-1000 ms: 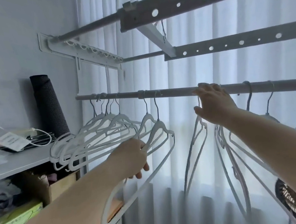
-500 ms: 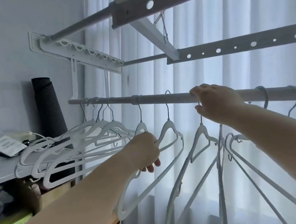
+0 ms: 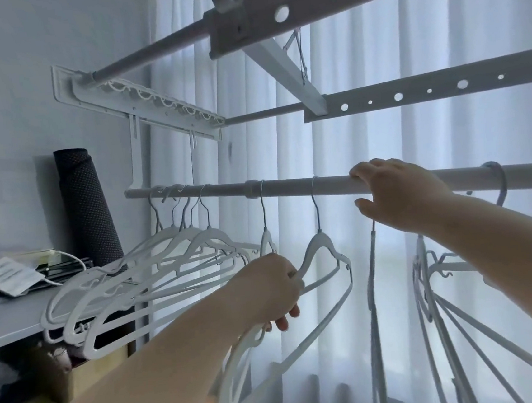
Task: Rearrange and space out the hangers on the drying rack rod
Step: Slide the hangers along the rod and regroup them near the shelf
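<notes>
The left arm reaches up from the lower left corner, forearm bare, wrist straight. The left hand shows its back to the camera, with its fingers curled round a hanger and a fingertip showing below the knuckles. The right arm comes in from the right edge, raised higher than the left and also bare. The right hand grips the rod, fingers hooked over its top and thumb underneath.
</notes>
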